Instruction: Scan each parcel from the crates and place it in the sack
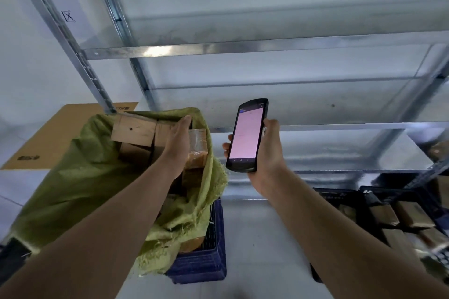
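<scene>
Your left hand (178,143) reaches into the mouth of the green sack (97,172). Fingers lie straight along the side of a tape-wrapped parcel (198,141), touching it. The thumb is hidden, so whether you grip that parcel cannot be told. The parcel sits at the sack's right edge, among other brown parcels (133,130) that fill the opening.

Your right hand (267,153) is to the right of the sack and apart from it. Its fingers are curled round a black handheld scanner (246,136), held upright with its pink-lit screen facing you.

The sack stands in a blue crate (206,262) on the pale floor (255,238). Low at right, dark crates (340,196) hold more brown parcels (410,216); detail there is blurred.

Behind both hands is metal shelving (243,47) with several bare-looking steel levels. To the sack's left is a large cardboard box (60,138). Upper left, a paper marked with an X (69,16) is on the white wall.
</scene>
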